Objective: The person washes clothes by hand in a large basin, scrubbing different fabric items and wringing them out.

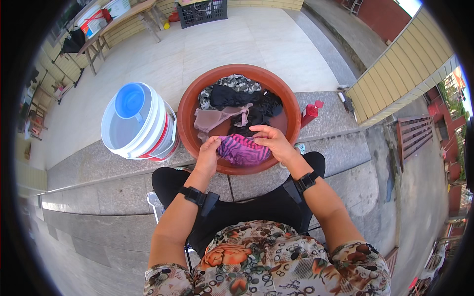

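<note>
A pink and purple zebra-striped cloth garment [244, 151] is stretched between my two hands over the near rim of a round reddish-brown plastic basin [239, 69]. My left hand [209, 151] pinches its left edge. At its upper right edge, my right hand [272, 141] grips it between thumb and fingers, with the index finger extended. In the basin lie a pale pink bra [214, 117], wet black clothing [268, 105] and a grey-and-black patterned cloth [237, 83], with some water showing around them.
Left of the basin stands a white bucket [166, 137] with a blue dipper [129, 100] in it. A red pump bottle [310, 114] stands right of the basin. Farther off are a wooden bench [122, 18], a black crate [203, 14] and a yellow tiled pillar [400, 66]. Stone steps run beneath my legs.
</note>
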`<state>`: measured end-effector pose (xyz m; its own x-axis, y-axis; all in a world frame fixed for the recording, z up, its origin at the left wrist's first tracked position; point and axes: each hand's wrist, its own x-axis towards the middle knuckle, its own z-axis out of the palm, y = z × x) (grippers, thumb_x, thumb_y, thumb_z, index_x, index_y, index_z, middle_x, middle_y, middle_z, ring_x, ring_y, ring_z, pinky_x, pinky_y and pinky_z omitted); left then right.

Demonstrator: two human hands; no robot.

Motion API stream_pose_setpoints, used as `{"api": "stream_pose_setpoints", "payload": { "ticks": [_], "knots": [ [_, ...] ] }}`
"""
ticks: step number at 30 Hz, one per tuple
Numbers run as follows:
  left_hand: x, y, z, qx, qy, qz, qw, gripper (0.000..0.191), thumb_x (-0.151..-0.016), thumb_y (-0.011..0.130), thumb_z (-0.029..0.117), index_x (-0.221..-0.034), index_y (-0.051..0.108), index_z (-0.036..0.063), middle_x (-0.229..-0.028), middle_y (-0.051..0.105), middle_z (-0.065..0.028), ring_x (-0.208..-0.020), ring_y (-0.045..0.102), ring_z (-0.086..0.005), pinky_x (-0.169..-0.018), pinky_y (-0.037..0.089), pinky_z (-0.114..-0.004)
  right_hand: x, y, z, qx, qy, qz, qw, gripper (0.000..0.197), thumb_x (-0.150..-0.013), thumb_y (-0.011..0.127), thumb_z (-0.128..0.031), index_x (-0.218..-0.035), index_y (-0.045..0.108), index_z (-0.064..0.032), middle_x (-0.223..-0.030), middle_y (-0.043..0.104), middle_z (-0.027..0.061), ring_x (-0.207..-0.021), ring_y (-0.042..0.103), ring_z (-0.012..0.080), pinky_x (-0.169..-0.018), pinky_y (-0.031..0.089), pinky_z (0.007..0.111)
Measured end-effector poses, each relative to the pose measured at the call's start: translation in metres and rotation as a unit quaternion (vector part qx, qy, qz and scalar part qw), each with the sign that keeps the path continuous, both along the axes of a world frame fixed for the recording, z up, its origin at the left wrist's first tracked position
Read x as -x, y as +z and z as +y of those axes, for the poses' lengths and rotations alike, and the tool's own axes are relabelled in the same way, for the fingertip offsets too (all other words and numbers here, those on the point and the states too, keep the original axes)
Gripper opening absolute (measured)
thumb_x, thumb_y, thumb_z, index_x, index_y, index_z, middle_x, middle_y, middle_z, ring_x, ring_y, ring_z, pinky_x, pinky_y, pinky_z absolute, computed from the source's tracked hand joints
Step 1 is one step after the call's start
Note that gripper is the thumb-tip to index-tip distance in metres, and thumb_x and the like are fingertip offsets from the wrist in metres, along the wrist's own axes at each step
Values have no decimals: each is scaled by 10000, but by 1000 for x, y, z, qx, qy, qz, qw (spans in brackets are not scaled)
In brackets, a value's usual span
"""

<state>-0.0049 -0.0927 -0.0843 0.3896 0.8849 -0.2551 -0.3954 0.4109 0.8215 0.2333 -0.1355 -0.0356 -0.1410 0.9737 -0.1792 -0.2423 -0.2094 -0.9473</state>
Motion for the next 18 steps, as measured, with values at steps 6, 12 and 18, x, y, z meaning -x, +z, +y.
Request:
{"api": "stream_pose_setpoints", "payload": {
  "ticks": [6,12,18],
  "knots": [
    [5,-11,6,135,105,-54,984,358,-972,333,311,-1138,524,59,-1130,604,-96,-1027,586,-238,-912,440,-419,-6,-7,7,8,-86,39,996,279,-853,593,-8,-1130,609,-40,-908,601,5,-837,552,72,-788,437,210],
    [-48,-41,-3,-18,-14,-225,974,309,-979,409,323,-1095,532,64,-1051,602,-65,-959,599,-189,-826,488,-332,85,30,5,-189,58,-163,967,178,-871,587,-105,-1019,620,-11,-883,635,31,-837,563,89,-753,441,240],
    [-71,31,-10,97,47,-45,993,271,-969,465,310,-996,580,67,-929,630,-69,-832,621,-167,-740,512,-313,49,4,25,-182,-134,-292,929,220,-860,626,-186,-986,605,-7,-724,618,68,-646,558,100,-587,451,264]
  ]
}}
